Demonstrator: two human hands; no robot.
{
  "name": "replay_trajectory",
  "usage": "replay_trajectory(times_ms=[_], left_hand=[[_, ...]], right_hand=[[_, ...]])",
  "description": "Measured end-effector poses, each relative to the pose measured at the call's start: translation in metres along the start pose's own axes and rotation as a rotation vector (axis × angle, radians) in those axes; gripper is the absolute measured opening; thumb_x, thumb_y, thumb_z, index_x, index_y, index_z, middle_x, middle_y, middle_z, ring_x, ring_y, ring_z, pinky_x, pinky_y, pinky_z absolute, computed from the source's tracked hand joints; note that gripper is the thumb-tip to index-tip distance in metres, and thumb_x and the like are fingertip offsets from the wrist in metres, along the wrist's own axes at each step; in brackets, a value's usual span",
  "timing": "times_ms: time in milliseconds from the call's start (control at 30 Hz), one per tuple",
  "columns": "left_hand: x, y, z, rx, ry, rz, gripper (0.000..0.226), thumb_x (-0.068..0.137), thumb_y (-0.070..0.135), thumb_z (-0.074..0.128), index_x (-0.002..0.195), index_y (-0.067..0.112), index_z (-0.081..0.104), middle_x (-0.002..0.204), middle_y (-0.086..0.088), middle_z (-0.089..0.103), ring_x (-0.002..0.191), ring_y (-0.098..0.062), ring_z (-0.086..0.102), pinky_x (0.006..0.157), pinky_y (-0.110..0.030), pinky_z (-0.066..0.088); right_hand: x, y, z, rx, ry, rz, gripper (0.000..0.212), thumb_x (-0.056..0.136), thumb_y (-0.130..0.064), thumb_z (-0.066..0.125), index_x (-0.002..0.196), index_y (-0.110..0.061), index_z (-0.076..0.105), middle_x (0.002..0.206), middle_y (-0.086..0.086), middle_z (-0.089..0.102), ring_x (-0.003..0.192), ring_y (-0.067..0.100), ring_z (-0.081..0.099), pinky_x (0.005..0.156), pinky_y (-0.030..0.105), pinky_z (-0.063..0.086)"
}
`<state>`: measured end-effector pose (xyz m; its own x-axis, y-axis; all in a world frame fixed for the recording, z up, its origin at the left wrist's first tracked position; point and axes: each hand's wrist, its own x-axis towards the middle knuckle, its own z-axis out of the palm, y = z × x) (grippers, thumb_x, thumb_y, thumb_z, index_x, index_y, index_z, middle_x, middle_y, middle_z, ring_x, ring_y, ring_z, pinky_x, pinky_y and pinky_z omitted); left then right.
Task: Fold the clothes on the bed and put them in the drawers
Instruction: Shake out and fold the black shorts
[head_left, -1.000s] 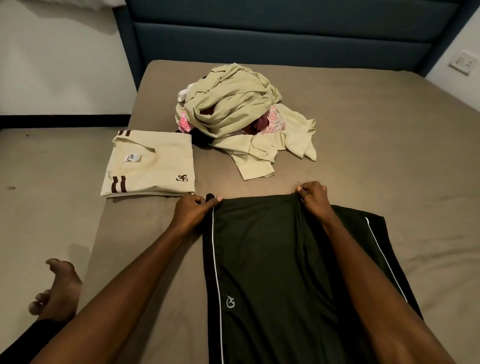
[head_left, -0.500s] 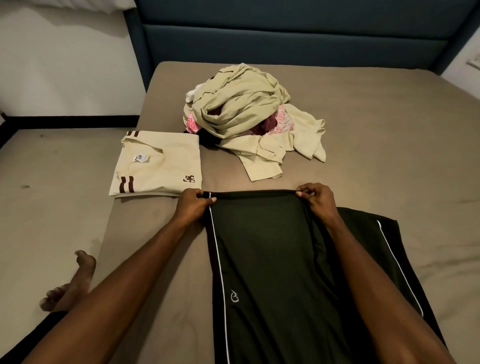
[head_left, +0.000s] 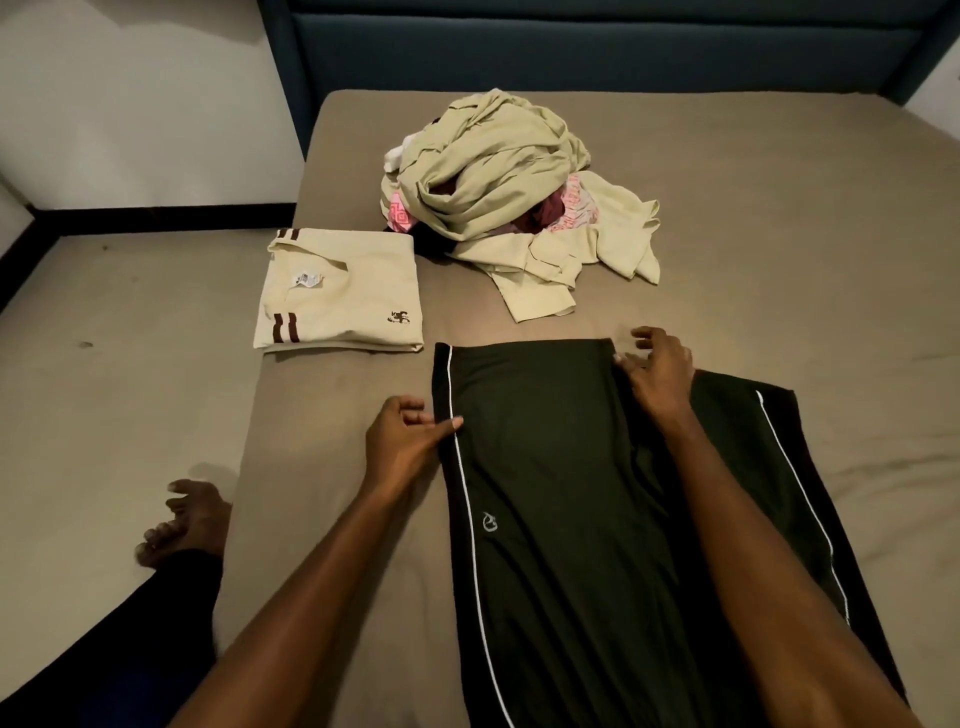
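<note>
— Dark trousers (head_left: 561, 467) spread flat on the near half of the bed (head_left: 779, 234), folded over lengthwise, white piping down the left edge, small white logo near that piping.

— And the hands?

— Left hand (head_left: 400, 441) at the left edge of the trousers, thumb and forefinger pinching the fabric right by the piping. Right hand (head_left: 657, 369) at the upper right corner of the folded layer, fingers loosely spread, tips touching the cloth; nothing clasped there as far as visible.

— Beyond that?

— Folded cream shirt (head_left: 340, 293) lying just beyond the left hand, near the bed's left edge, brown stripes on collar and cuff, small dark emblem on the chest. Farther up the bed, a heap of unfolded clothes (head_left: 498, 187): pale green-beige pieces on top, pink patterned cloth peeking out beneath, a cream shirt sprawled at the bottom. Heap well apart from the trousers, close beside the folded shirt.

— Around the bed?

— Dark blue padded headboard (head_left: 571, 47) behind. Bare foot (head_left: 182, 519) on the floor (head_left: 104, 389) to the left, beside the mattress.
</note>
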<state>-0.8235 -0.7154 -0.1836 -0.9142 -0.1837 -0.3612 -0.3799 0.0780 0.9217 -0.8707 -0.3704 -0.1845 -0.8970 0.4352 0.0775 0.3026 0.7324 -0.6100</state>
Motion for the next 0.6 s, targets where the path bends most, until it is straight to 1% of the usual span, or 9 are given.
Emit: replay_trajectory(times_ms=[33,100,200,300,367,400,500,567,600], left_hand=[[-0.021,-0.009,-0.006,-0.043,-0.005,-0.024,0.055,0.069,0.018,0.095,0.114,0.016,0.063,0.100,-0.010,0.070,0.090,-0.026,0.073,0.074,-0.036,0.064],[-0.056,-0.025,-0.015,-0.029,-0.030,-0.069,0.051,0.066,0.017,0.096,0.106,0.015,0.065,0.092,-0.014,0.072,0.083,-0.027,0.074,0.071,-0.040,0.065],[-0.097,-0.042,-0.024,0.109,-0.110,-0.073,0.049,0.057,0.028,0.100,0.092,0.013,0.070,0.078,-0.010,0.074,0.074,-0.031,0.073,0.070,-0.045,0.065],[-0.119,-0.050,-0.031,0.390,-0.201,0.018,0.049,0.058,0.041,0.099,0.092,0.024,0.068,0.074,0.002,0.073,0.064,-0.010,0.069,0.061,-0.032,0.061],[-0.126,-0.053,-0.032,0.578,-0.201,0.089,0.052,0.061,0.043,0.096,0.098,0.031,0.061,0.076,0.008,0.069,0.064,-0.002,0.066,0.061,-0.028,0.057],[-0.127,-0.055,-0.031,0.638,-0.191,0.115,0.053,0.063,0.041,0.094,0.101,0.032,0.059,0.077,0.010,0.068,0.067,-0.003,0.066,0.064,-0.030,0.057],[-0.134,-0.059,-0.029,0.634,-0.135,0.160,0.045,0.066,0.028,0.088,0.101,0.031,0.058,0.075,0.011,0.068,0.068,-0.006,0.066,0.071,-0.038,0.059],[-0.138,-0.062,-0.028,0.568,-0.101,0.173,0.041,0.067,0.022,0.086,0.098,0.029,0.060,0.072,0.010,0.068,0.067,-0.007,0.067,0.070,-0.036,0.060],[-0.141,-0.063,-0.028,0.541,-0.097,0.184,0.040,0.067,0.019,0.086,0.096,0.028,0.061,0.071,0.009,0.068,0.066,-0.007,0.067,0.068,-0.033,0.059]], right_hand=[[-0.024,0.000,-0.004,-0.053,0.055,-0.016,0.043,0.094,-0.033,0.071,0.134,-0.023,0.057,0.133,0.007,0.059,0.128,0.028,0.050,0.110,0.046,0.037],[-0.082,-0.001,-0.010,-0.084,0.119,-0.047,0.038,0.096,-0.028,0.068,0.131,-0.019,0.060,0.134,0.011,0.056,0.129,0.031,0.046,0.109,0.048,0.036],[-0.174,0.000,-0.009,-0.092,0.141,-0.153,0.022,0.094,-0.025,0.065,0.115,-0.017,0.068,0.116,0.009,0.062,0.110,0.032,0.054,0.094,0.044,0.042],[-0.257,-0.010,-0.004,-0.039,0.144,-0.239,0.017,0.088,-0.034,0.062,0.096,-0.020,0.069,0.097,0.000,0.064,0.090,0.028,0.057,0.078,0.042,0.043],[-0.307,-0.027,-0.004,-0.034,0.101,-0.293,0.019,0.087,-0.043,0.063,0.086,-0.024,0.066,0.088,-0.005,0.062,0.082,0.022,0.056,0.074,0.040,0.041],[-0.328,-0.036,-0.002,-0.061,0.056,-0.324,0.024,0.085,-0.049,0.065,0.082,-0.025,0.064,0.083,-0.007,0.061,0.078,0.020,0.055,0.073,0.040,0.038],[-0.377,-0.054,0.014,-0.300,-0.095,-0.433,0.040,0.070,-0.065,0.067,0.075,-0.025,0.064,0.074,-0.005,0.062,0.071,0.019,0.057,0.074,0.039,0.033],[-0.393,-0.062,0.021,-0.417,-0.171,-0.474,0.036,0.059,-0.057,0.076,0.073,-0.024,0.066,0.072,-0.003,0.062,0.067,0.020,0.060,0.074,0.039,0.040],[-0.397,-0.064,0.021,-0.423,-0.169,-0.490,0.032,0.056,-0.049,0.079,0.070,-0.024,0.065,0.070,-0.003,0.061,0.065,0.020,0.059,0.070,0.038,0.046]])
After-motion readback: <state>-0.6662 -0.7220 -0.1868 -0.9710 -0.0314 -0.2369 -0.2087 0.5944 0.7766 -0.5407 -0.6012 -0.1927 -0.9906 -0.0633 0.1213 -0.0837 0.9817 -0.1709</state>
